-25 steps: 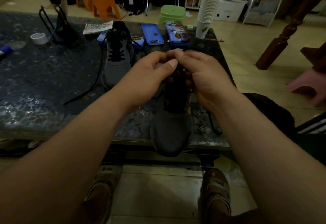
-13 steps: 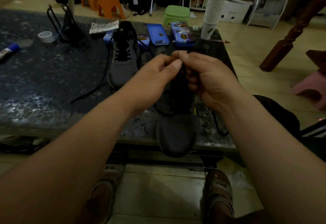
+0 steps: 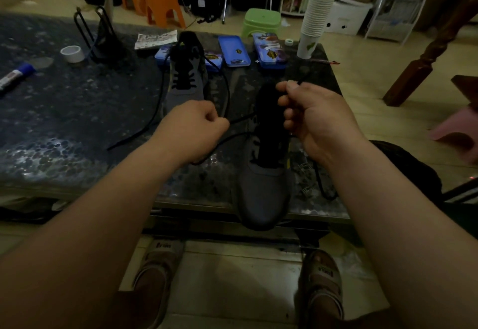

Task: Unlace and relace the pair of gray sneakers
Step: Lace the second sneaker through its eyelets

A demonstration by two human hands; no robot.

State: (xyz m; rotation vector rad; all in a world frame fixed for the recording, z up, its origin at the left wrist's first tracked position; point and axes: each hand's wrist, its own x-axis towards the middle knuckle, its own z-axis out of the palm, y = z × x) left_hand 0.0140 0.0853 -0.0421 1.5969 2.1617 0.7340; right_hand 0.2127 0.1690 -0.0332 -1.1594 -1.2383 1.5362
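Note:
Two gray sneakers lie on the dark table (image 3: 64, 132). The near sneaker (image 3: 266, 189) points its toe over the table's front edge, and its black lace (image 3: 240, 120) runs out to the left. My left hand (image 3: 196, 126) pinches that lace left of the shoe. My right hand (image 3: 313, 119) grips the sneaker's black tongue and collar, with a lace end at the thumb. The far sneaker (image 3: 185, 77) sits behind, partly laced, with its loose black lace (image 3: 144, 126) trailing down the table.
Behind the shoes lie blue tins (image 3: 234, 50), a stack of paper cups (image 3: 315, 20), a tape roll (image 3: 72, 53), a glue stick (image 3: 15, 73) and a black wire stand (image 3: 98, 33). Orange stools (image 3: 155, 2) and a green stool (image 3: 261, 22) stand on the floor.
My hands were together over the near sneaker's top. My left hand has pulled left and down, drawing the lace out; my right hand stays at the tongue.

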